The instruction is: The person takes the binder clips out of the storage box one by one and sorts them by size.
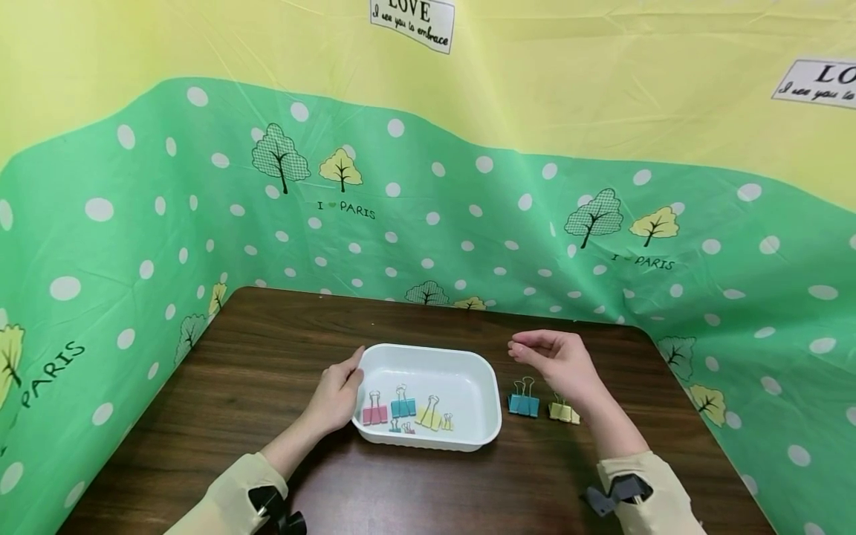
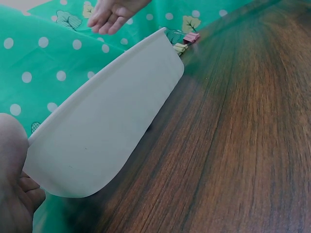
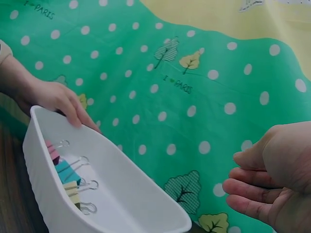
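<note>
My left hand [image 1: 339, 395] grips the left rim of a white plastic tray [image 1: 468, 397], with the thumb along the edge. Along the tray's near left side lie binder clips of two sizes: a large pink clip [image 1: 375, 414], a large blue clip [image 1: 403, 409], a large yellow clip [image 1: 428, 418] and several small ones. My right hand [image 1: 560, 364] hovers beyond the tray's right end, fingers loosely bent and nothing held. Below it on the table are a blue binder clip [image 1: 524, 405] and a yellow binder clip [image 1: 565, 413]. The left wrist view also shows a pink binder clip [image 2: 191, 37].
A dark brown wooden table [image 1: 401, 490] carries the tray and clips. Behind it and at both sides hangs a green and yellow cloth [image 1: 455, 200] with white dots and printed trees, meeting the table's far edge.
</note>
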`<state>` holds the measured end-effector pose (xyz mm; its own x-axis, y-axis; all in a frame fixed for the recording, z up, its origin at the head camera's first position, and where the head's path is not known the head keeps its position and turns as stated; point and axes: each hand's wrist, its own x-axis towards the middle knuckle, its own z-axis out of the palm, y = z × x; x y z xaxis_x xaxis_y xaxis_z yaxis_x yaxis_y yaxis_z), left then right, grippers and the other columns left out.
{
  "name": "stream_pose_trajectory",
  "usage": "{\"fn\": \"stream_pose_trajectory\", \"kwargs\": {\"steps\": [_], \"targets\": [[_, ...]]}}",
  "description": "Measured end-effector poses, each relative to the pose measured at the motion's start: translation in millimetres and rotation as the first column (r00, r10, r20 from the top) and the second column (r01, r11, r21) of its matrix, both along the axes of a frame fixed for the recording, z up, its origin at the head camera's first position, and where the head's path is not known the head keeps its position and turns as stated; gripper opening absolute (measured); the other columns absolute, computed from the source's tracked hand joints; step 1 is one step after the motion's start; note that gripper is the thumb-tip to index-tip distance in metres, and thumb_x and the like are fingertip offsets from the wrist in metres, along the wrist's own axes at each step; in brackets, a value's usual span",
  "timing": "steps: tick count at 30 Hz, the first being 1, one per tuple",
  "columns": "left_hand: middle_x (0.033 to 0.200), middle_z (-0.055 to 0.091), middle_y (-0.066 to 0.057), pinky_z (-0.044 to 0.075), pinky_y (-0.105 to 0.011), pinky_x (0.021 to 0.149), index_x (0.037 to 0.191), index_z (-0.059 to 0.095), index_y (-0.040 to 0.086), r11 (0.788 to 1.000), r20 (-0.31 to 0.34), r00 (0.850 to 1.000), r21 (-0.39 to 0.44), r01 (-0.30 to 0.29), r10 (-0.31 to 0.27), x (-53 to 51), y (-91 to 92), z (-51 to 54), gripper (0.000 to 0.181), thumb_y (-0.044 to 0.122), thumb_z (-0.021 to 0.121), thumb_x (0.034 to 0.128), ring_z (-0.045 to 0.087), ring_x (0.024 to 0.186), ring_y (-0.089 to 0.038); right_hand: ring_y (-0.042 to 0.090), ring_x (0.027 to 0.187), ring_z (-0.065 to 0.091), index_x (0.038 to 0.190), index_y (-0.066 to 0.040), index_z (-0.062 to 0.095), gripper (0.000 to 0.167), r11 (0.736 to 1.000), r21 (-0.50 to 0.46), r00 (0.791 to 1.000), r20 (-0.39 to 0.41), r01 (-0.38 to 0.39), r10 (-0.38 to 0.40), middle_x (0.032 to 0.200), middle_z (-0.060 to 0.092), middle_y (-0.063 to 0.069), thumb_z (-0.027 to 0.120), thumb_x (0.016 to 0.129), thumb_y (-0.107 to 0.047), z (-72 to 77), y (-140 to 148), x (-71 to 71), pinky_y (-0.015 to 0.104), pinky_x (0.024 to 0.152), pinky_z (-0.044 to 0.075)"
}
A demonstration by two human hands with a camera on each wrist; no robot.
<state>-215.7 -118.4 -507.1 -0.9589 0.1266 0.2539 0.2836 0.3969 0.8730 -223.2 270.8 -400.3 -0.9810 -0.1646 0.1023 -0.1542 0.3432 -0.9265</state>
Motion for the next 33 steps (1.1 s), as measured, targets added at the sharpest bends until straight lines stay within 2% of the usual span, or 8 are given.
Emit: {"fn": "stream_pose_trajectory", "kwargs": {"steps": [9, 13, 17, 20, 28, 33], "targets": [[0.155, 0.047, -0.026, 0.034, -0.05, 0.12, 0.152, 0.044, -0.014, 1.0, 0.007, 1.0, 0.002, 0.01, -0.01, -0.1, 0.0, 0.9, 0.046, 0.001, 0.046, 0.1082, 0.046, 0.143, -0.037, 0.019, 0.095, 0.077, 0.12, 0.009, 0.073, 0.026, 0.999, -0.011, 0.999, -0.012, -0.047, 0.047, 0.112, 0.076, 0.022, 0.074, 0.099, -0.005, -4.9, -18.6, -3.0, 0.028, 0.085, 0.062], [0.155, 0.047, -0.025, 0.034, -0.049, 0.12, 0.152, 0.045, -0.013, 1.0, 0.005, 1.0, -0.001, 0.01, -0.01, -0.8, -0.7, 1.0, 0.046, 0.002, 0.047, 0.1083, 0.046, 0.143, -0.036, 0.029, 0.096, 0.077, 0.119, 0.008, 0.075, 0.027, 0.998, 0.006, 0.998, -0.011, -0.057, 0.057, 0.113, 0.076, 0.023, 0.077, 0.097, -0.007, -7.3, -27.5, -4.1, 0.028, 0.083, 0.062], [0.156, 0.046, -0.025, 0.034, -0.05, 0.12, 0.152, 0.045, -0.013, 1.0, 0.007, 1.0, 0.0, 0.012, -0.012, -1.6, -1.0, 1.0, 0.046, 0.002, 0.047, 0.1084, 0.045, 0.143, -0.036, 0.041, 0.103, 0.074, 0.119, 0.007, 0.075, 0.028, 0.997, 0.028, 0.997, -0.002, -0.074, 0.074, 0.115, 0.075, 0.024, 0.079, 0.096, -0.009, -10.9, -37.1, -5.3, 0.037, 0.088, 0.062], [0.156, 0.046, -0.026, 0.033, -0.05, 0.12, 0.152, 0.045, -0.013, 1.0, 0.007, 1.0, -0.001, 0.013, -0.013, -1.7, -1.0, 0.8, 0.047, 0.002, 0.047, 0.1083, 0.045, 0.143, -0.036, 0.044, 0.105, 0.073, 0.119, 0.007, 0.075, 0.028, 0.995, 0.034, 0.996, 0.008, -0.094, 0.094, 0.115, 0.075, 0.024, 0.079, 0.096, -0.009, -13.9, -44.6, -5.7, 0.046, 0.092, 0.061], [0.155, 0.047, -0.026, 0.033, -0.05, 0.12, 0.153, 0.044, -0.013, 1.0, 0.01, 1.0, -0.005, 0.012, -0.012, -0.8, -0.8, 0.8, 0.047, 0.001, 0.047, 0.1083, 0.046, 0.143, -0.037, 0.044, 0.101, 0.073, 0.115, 0.005, 0.077, 0.021, 0.985, 0.079, 0.988, 0.022, -0.154, 0.153, 0.106, 0.078, 0.015, 0.078, 0.096, -0.005, -25.6, -63.4, -6.6, 0.051, 0.088, 0.061], [0.155, 0.047, -0.026, 0.033, -0.05, 0.12, 0.153, 0.044, -0.013, 1.0, 0.016, 1.0, -0.009, 0.007, -0.007, 0.4, -0.9, 0.2, 0.047, 0.001, 0.047, 0.1083, 0.046, 0.143, -0.037, 0.044, 0.098, 0.074, 0.115, 0.008, 0.077, 0.021, 0.976, 0.099, 0.981, 0.022, -0.194, 0.192, 0.104, 0.078, 0.014, 0.076, 0.097, -0.003, -32.9, -70.5, -7.4, 0.04, 0.081, 0.063]]}}
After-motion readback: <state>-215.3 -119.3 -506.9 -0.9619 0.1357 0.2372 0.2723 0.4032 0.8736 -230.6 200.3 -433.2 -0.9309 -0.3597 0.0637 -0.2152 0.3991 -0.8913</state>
